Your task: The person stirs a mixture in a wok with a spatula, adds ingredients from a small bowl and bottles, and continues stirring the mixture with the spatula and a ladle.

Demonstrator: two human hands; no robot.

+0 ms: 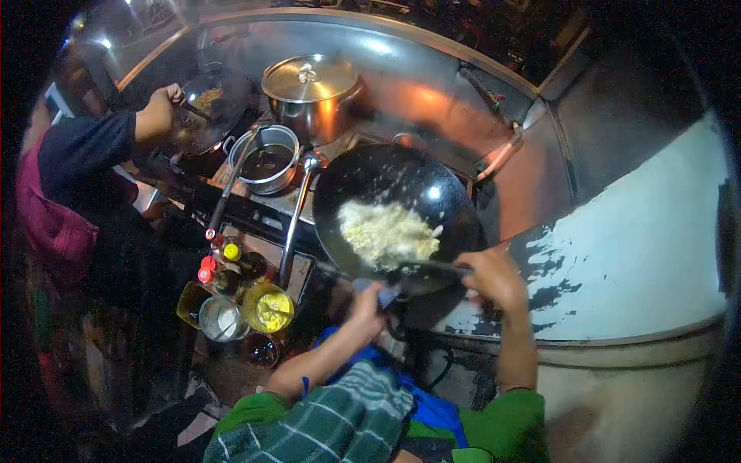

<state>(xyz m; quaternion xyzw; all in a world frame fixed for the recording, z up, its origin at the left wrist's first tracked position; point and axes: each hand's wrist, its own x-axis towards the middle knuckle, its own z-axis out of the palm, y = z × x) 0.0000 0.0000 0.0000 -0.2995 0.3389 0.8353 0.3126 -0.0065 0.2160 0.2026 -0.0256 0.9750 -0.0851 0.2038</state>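
A black wok [401, 189] holds a pale heap of rice-like food [386, 231] over the stove. My left hand [369, 302] grips the wok's near handle through a blue cloth [386, 295]. My right hand [494, 276] is closed on the dark handle of a spatula [428, 267] whose blade reaches into the wok at the food's near edge.
A co-worker in a dark shirt [85, 147] at the left handles a second wok [208, 104]. A lidded steel pot [312, 89], a smaller pot with dark liquid [266, 158], two long ladles [297, 216], sauce bottles [224, 262] and bowls [266, 309] stand between us.
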